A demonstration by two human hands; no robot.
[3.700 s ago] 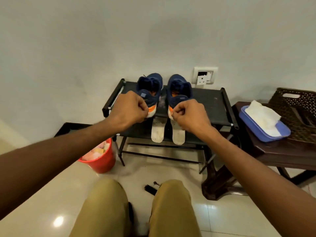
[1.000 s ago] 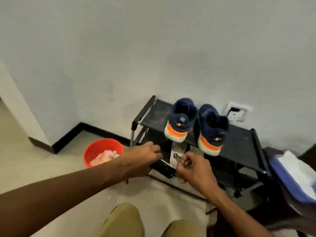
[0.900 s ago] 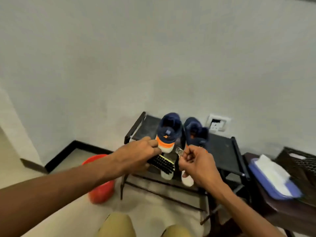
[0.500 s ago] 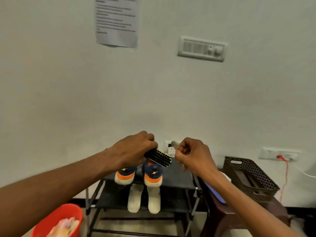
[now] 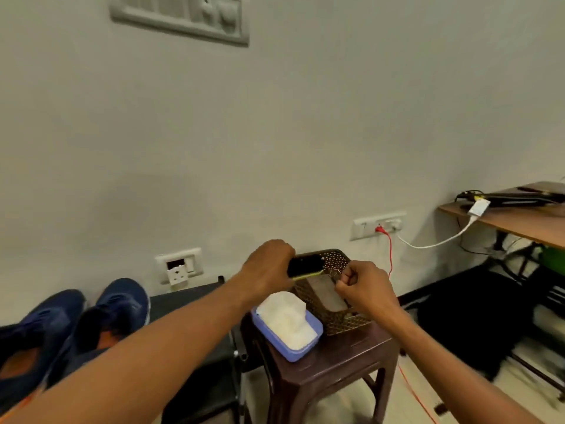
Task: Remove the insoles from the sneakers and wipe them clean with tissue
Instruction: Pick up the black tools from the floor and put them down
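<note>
My left hand (image 5: 269, 267) is shut on a black brush (image 5: 305, 266) with a yellow edge. My right hand (image 5: 363, 286) pinches a small metal ring (image 5: 334, 273) at the brush's end. Both hands hover over a brown perforated basket (image 5: 339, 324) on a dark stool (image 5: 336, 356). White tissue (image 5: 287, 319) lies in a blue tray (image 5: 295, 351) beside the basket. Two navy and orange sneakers (image 5: 119, 304) stand on a black rack (image 5: 189, 298) at the lower left. The insoles are out of view.
A wall socket (image 5: 179, 267) sits behind the rack. A red cable (image 5: 389, 249) hangs from a second socket and runs down to the floor. A wooden desk (image 5: 519, 218) with cables stands at the right, with dark items beneath it.
The view has swung right from the shoe rack to the stool. Both hands have carried the brush and metal ring over the basket; the insoles and red bucket have left view.
</note>
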